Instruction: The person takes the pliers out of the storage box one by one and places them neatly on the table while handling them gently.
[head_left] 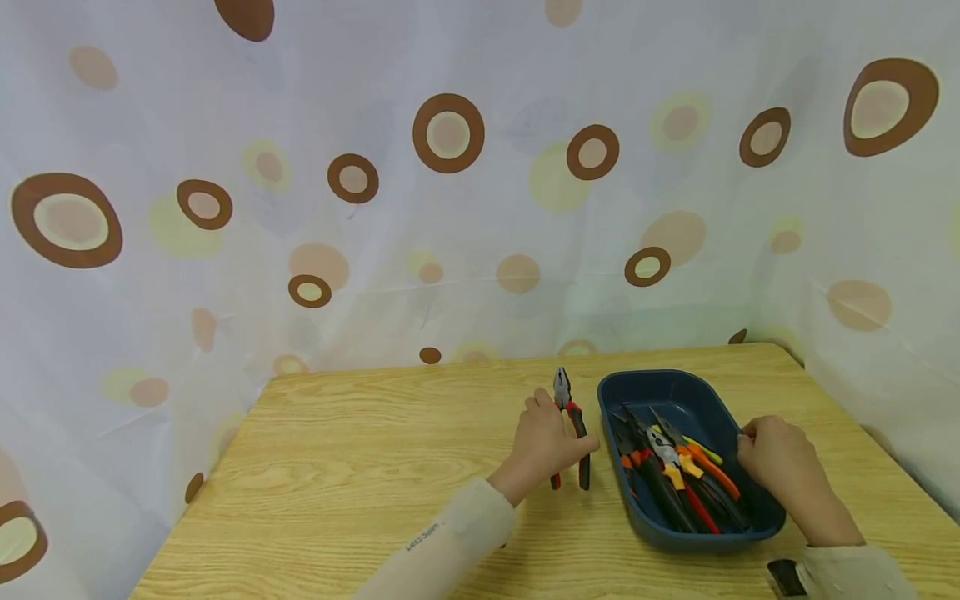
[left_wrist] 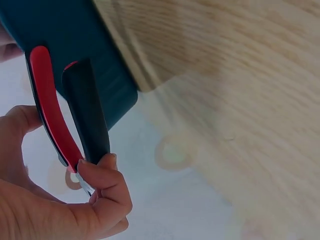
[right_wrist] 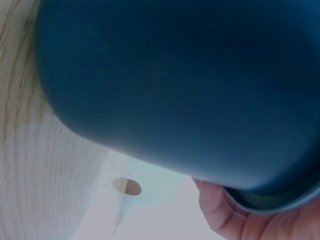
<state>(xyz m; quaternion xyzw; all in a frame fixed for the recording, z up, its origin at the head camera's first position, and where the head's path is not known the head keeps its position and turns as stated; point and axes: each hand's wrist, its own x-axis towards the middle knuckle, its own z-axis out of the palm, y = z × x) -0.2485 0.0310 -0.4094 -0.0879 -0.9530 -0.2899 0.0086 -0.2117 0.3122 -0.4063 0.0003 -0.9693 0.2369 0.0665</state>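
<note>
- Pliers (head_left: 576, 419) with red-and-black handles stand nearly upright at the 9 o'clock side of a blue bin (head_left: 693, 543), jaws toward 12 o'clock, handles spread toward 6; whether the handle ends touch the desk (head_left: 375, 467) cannot be told.
- A person's left hand (head_left: 545, 437) has its grip clenched on them, fingers curled around the tool near the pivot, thumb jutting toward 3 o'clock.
- At the bin's 3 o'clock side, the right hand (head_left: 780, 458) has its grip curled around the rim, fingers against the outer wall.
- Inside the bin, a tool pile (head_left: 675, 479) shows black, red, orange and yellow handles, with the handles toward 5 o'clock and visible tips toward 11.
- Cream sleeves (head_left: 468, 529) reach in from 6 and 5 o'clock; a cloth (head_left: 510, 208) printed with brown rings hangs behind, at 12.
</note>
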